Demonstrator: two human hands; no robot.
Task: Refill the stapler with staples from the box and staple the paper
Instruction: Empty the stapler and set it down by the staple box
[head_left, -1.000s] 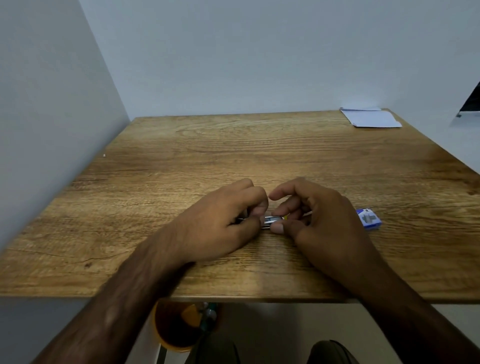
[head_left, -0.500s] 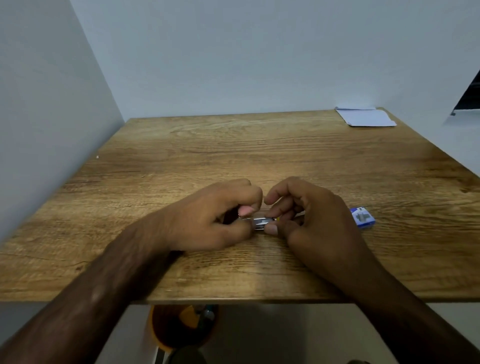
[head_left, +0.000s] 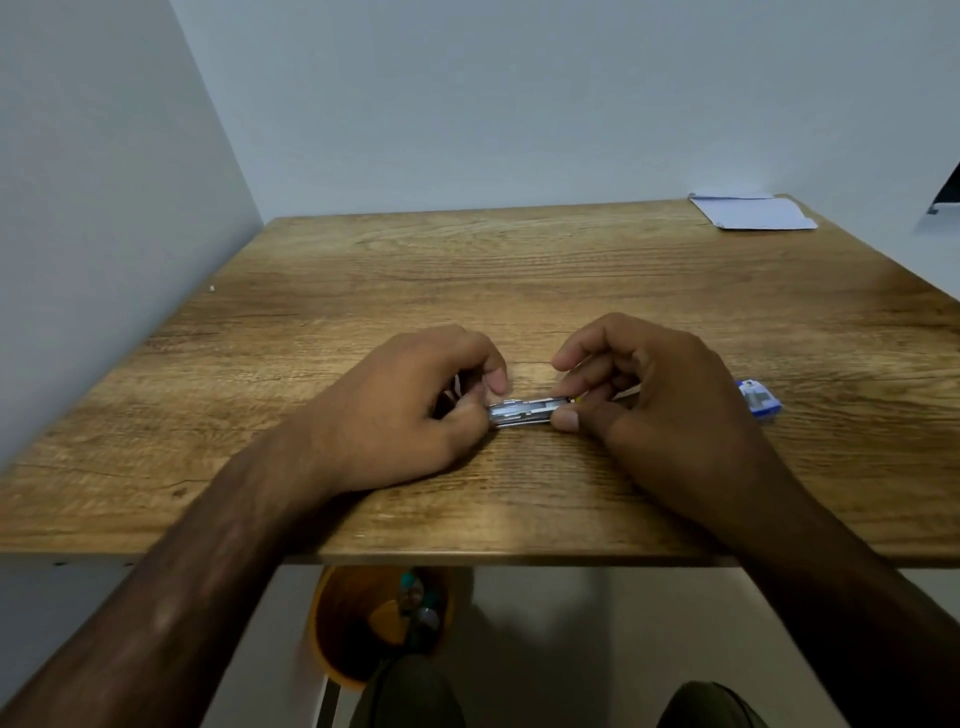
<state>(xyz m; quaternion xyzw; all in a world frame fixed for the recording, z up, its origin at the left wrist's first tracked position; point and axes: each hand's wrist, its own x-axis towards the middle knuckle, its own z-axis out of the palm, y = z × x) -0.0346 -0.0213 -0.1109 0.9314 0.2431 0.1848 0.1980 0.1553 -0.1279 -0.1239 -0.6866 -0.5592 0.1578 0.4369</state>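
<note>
A small silver stapler (head_left: 524, 412) lies lengthwise on the wooden table (head_left: 519, 270) between my two hands, its metal channel facing up. My left hand (head_left: 410, 405) pinches its left end with thumb and fingers. My right hand (head_left: 654, 395) pinches its right end, where a bit of yellow shows under the fingers. Both ends of the stapler are hidden by fingers. A small blue and white staple box (head_left: 759, 398) lies on the table just right of my right hand. White paper (head_left: 753, 212) rests at the far right corner.
Walls close in the table on the left and at the back. Under the table's front edge stands an orange bin (head_left: 374, 623) with objects inside, and my knees show at the bottom. A dark object (head_left: 946, 192) sits at the right edge.
My hands have spread slightly apart along the stapler, so more of its silver body shows between them. The view shifted a little; the box and paper stayed put.
</note>
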